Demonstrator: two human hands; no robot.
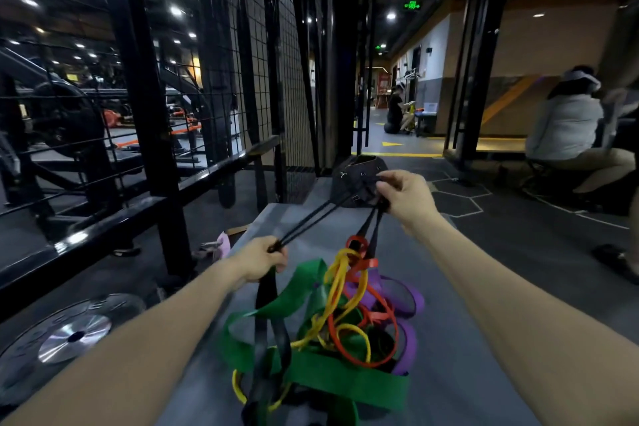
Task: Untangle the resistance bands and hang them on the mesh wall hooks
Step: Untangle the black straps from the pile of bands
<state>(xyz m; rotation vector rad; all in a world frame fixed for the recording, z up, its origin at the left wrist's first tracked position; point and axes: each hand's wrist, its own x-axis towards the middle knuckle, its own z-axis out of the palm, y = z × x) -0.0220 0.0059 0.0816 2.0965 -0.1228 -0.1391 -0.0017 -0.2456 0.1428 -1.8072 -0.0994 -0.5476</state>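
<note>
Right, both hands are up over the grey surface [449,339] and both are gripping the same black band [311,218]. Left hand [261,261] is fisted round one end of it, fingers curled, with a wider black strap hanging down out of the fist into the pile. Right hand [403,197] is higher and further out, pinching the other end between thumb and curled fingers. Between the two hands the black band runs as thin taut strands. From the right hand two more black strands drop down into the tangle.

Tangle [321,332] sits on the surface just below and between my forearms. I see a wide green band [345,379], a yellow band [337,278], an orange band [363,264] and a purple band [409,301], all looped through each other. The orange loop is at the top, right where the black strands come down.

Mesh wall [262,79] stands to the left, past the black rail [103,221]. I can't make out hooks on it. A dark bag [356,169] lies at the far end of the surface, just behind the right hand. A weight plate [74,334] lies on the floor lower left. A seated person [567,124] is at far right, another one [394,111] kneels down the corridor.
</note>
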